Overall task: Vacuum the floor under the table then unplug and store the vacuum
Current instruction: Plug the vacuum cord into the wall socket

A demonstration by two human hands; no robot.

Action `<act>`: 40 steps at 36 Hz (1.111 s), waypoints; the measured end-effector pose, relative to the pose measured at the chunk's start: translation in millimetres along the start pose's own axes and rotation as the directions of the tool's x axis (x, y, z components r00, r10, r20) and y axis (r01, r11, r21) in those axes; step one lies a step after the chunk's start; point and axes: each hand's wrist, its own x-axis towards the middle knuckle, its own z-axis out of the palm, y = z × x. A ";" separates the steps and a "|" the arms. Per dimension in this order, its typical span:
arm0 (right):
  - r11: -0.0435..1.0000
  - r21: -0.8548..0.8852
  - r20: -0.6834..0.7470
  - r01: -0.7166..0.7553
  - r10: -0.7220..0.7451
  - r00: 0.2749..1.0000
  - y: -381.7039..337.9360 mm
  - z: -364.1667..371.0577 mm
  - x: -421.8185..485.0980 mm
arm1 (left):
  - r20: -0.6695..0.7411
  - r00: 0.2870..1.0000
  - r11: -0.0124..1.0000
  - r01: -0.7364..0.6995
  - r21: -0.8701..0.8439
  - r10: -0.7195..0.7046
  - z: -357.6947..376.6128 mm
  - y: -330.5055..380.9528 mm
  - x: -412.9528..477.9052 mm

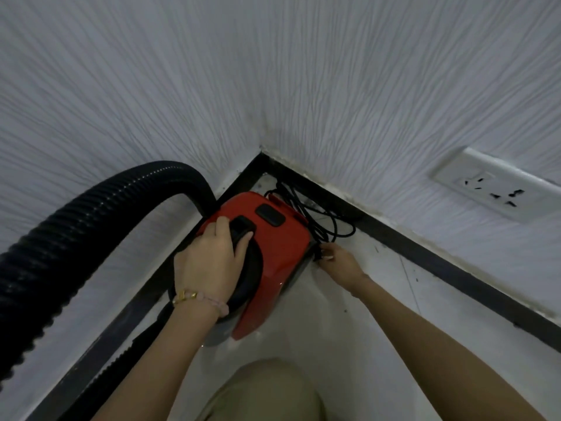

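Vacuum: red, on the floor in the wall corner. Left hand clamped on its black handle; hose arcs off left. Cord heaped behind; right hand pinches its near end. Socket empty. Step, apparently: storing. Next move calls for tucking the cord in.

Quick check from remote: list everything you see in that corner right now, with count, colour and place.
vacuum cleaner: 1, red with black parts, on the floor in the corner
hose: 1, black, ribbed, arching left from the vacuum
power cord: 1, black, bunched behind the vacuum
wall socket: 1, white, right wall, nothing plugged in
skirting: black, along both walls
bracelet: 1, pink and gold beads, left wrist
left hand: gripping the vacuum's handle
right hand: at the vacuum's right side, pinching the cord
knee: khaki, bottom centre
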 end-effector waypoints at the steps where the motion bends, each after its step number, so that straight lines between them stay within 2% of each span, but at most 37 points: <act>1: 1.000 0.023 -0.010 -0.004 0.004 1.000 1.4 3.4 1.9 | 0.001 1.000 1.000 0.001 0.003 -0.001 -0.4 0.4 0.0; 7: 0.982 0.186 -0.142 -0.026 0.053 0.988 6.4 19.8 7.5 | -0.035 0.999 0.999 -0.025 0.024 0.026 2.6 -1.5 1.0; 12: 0.961 0.275 -0.195 0.032 0.023 0.980 0.9 14.6 1.1 | -0.063 0.997 0.998 -0.033 0.047 0.036 7.1 -3.4 2.2; 17: 0.914 0.384 -0.334 0.131 0.006 0.942 -16.2 -18.8 -21.6 | -0.091 0.995 0.997 -0.039 0.068 0.045 10.9 -5.1 3.1; 21: 0.844 0.460 -0.404 0.276 -0.078 0.912 -44.7 -55.2 -49.0 | -0.107 0.994 0.996 -0.024 0.081 0.033 13.0 -6.4 4.5; 23: 0.814 0.470 -0.416 0.342 -0.138 0.899 -59.5 -71.3 -65.6 | -0.101 0.995 0.998 -0.010 0.060 0.016 13.5 -6.9 4.3; 28: 0.803 0.468 -0.385 0.370 -0.192 0.903 -85.7 -91.8 -103.4 | -0.061 0.998 1.000 0.003 0.002 -0.003 11.8 -8.3 2.5; 31: 0.793 0.441 -0.421 0.420 -0.231 0.877 -103.0 -95.3 -114.4 | -0.028 1.000 0.998 0.009 -0.060 -0.011 10.8 -7.0 0.6; 35: 0.749 0.528 -0.454 0.401 -0.149 0.878 -129.9 -97.9 -106.0 | 0.012 0.999 0.986 0.035 -0.162 -0.034 6.4 -4.6 -0.5; 40: 0.616 0.696 -0.427 0.370 -0.059 0.902 -158.1 -88.6 -81.7 | -0.010 0.999 0.983 0.039 -0.179 -0.041 2.8 -8.1 -2.7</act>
